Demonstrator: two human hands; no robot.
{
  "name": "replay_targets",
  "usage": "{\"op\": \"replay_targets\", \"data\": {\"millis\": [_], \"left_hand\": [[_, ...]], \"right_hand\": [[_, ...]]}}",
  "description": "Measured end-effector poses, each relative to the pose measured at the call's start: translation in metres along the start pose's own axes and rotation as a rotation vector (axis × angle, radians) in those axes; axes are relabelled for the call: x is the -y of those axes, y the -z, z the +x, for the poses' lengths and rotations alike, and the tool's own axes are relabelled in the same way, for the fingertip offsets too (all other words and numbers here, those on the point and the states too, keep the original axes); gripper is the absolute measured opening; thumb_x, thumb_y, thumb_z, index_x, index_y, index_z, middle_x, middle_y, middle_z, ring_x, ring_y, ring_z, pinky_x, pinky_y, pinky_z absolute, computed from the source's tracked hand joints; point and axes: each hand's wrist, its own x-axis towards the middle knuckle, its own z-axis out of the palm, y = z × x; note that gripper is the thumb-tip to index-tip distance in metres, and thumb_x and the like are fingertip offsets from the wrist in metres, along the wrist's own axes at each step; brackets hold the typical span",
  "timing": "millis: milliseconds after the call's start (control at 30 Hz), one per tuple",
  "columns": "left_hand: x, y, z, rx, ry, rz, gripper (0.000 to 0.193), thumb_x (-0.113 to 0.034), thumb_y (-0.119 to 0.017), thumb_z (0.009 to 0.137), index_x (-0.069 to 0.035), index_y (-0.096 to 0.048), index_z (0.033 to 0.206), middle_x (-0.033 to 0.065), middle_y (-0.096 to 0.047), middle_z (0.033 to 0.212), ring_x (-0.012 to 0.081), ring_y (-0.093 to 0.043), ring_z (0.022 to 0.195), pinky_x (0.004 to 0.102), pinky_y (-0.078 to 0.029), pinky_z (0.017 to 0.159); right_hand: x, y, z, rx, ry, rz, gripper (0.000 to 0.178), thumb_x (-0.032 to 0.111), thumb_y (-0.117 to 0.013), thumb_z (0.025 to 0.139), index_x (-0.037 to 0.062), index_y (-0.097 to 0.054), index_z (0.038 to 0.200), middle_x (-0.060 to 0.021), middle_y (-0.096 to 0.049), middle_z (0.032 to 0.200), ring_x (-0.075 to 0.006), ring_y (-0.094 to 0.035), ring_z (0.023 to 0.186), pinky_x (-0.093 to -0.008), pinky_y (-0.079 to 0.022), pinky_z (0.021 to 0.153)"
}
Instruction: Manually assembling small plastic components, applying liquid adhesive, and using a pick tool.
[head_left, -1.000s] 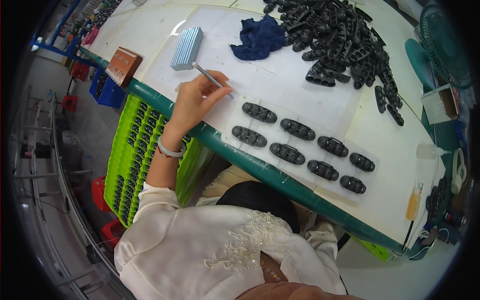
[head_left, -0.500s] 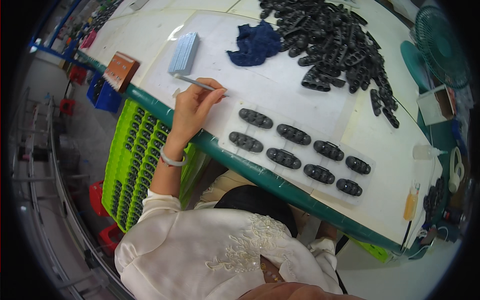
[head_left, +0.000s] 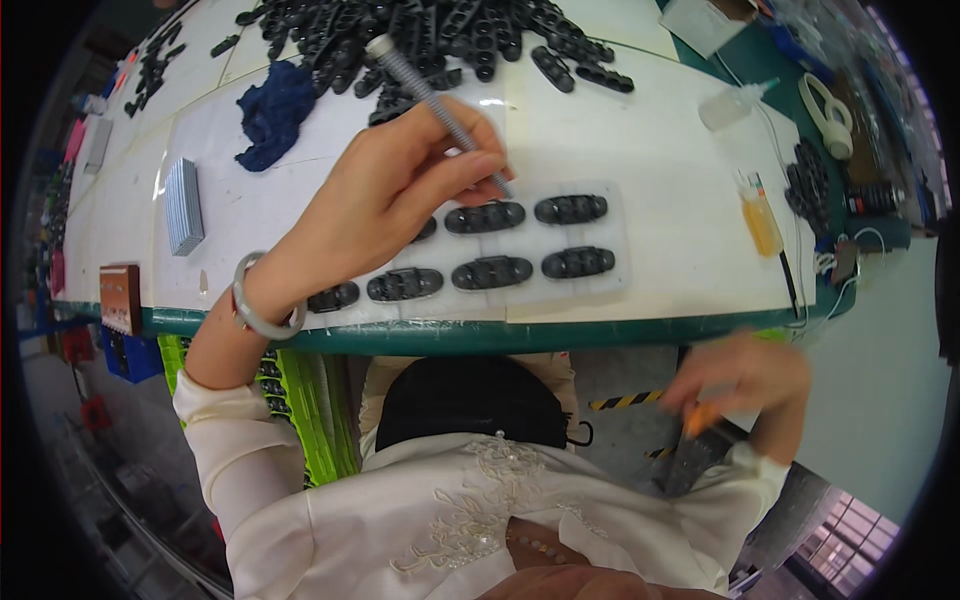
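Observation:
My left hand (head_left: 375, 195) is closed in a pinch round a slim, grey, pen-like tool (head_left: 430, 100) with a ribbed shaft. Its lower tip points down close to a black oval part (head_left: 485, 217) with rounded bumps. Several such parts lie in two rows on a translucent white plate (head_left: 608, 222), and my hand and wrist cover some at the left. Off the table's front edge, at the right, my right hand (head_left: 755, 375) is smeared by motion. A small orange thing (head_left: 702, 417) shows at its fingers; its kind is too blurred to make out.
A heap of black parts (head_left: 430, 30) covers the far side. A dark blue cloth (head_left: 275, 115), a pale blue block (head_left: 183, 207) and a brown box (head_left: 120, 298) are at the left. An amber bottle (head_left: 760, 225), a clear bottle (head_left: 735, 105) and headphones (head_left: 828, 115) are at the right.
The view has turned to the right. My left hand has carried the pen-like tool over to the plate of black parts. My right hand has come into view with an orange thing at its fingers.

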Motion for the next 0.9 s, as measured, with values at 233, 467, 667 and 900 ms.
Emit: {"op": "replay_targets", "data": {"millis": [233, 467, 667, 900], "left_hand": [[0.016, -0.042, 0.045, 0.02, -0.085, 0.028, 0.015, -0.011, -0.049, 0.092, 0.001, -0.052, 0.098, 0.0077, -0.061, 0.092, 0.0123, -0.062, 0.087, 0.0217, -0.052, 0.076], [0.024, -0.053, 0.05, 0.05, -0.007, 0.149, 0.015, -0.01, -0.05, 0.091, 0.002, -0.053, 0.099, 0.0068, -0.061, 0.092, 0.0112, -0.062, 0.085, 0.0217, -0.051, 0.077], [0.03, -0.055, 0.051, 0.021, 0.0, 0.077, 0.016, -0.01, -0.051, 0.09, 0.001, -0.054, 0.1, 0.0061, -0.06, 0.091, 0.012, -0.061, 0.087, 0.0231, -0.052, 0.077], [0.039, -0.055, 0.05, 0.041, -0.005, 0.118, 0.016, -0.01, -0.052, 0.089, 0.001, -0.054, 0.101, 0.0065, -0.061, 0.091, 0.0121, -0.062, 0.087, 0.0227, -0.052, 0.077]], "right_hand": [[-0.024, 0.048, 0.077, -0.855, 0.152, -0.212, 0.025, 0.008, -0.068, 0.07, 0.0061, -0.065, 0.094, -0.0012, -0.047, 0.072, -0.0069, -0.04, 0.053, -0.022, -0.04, 0.055], [-0.051, 0.033, 0.099, -0.864, 0.116, -0.111, 0.023, 0.011, -0.066, 0.074, 0.0055, -0.065, 0.096, 0.0017, -0.046, 0.066, -0.0046, -0.039, 0.052, -0.0207, -0.034, 0.049], [-0.051, 0.029, 0.107, -0.845, 0.072, 0.107, 0.021, 0.01, -0.064, 0.075, -0.0002, -0.063, 0.094, 0.0055, -0.041, 0.056, -0.0015, -0.033, 0.049, -0.0194, -0.027, 0.045], [-0.053, 0.027, 0.107, -0.834, 0.073, 0.165, 0.018, 0.009, -0.064, 0.075, 0.0001, -0.065, 0.092, 0.0065, -0.042, 0.057, 0.0, -0.034, 0.05, -0.018, -0.026, 0.045]]}}
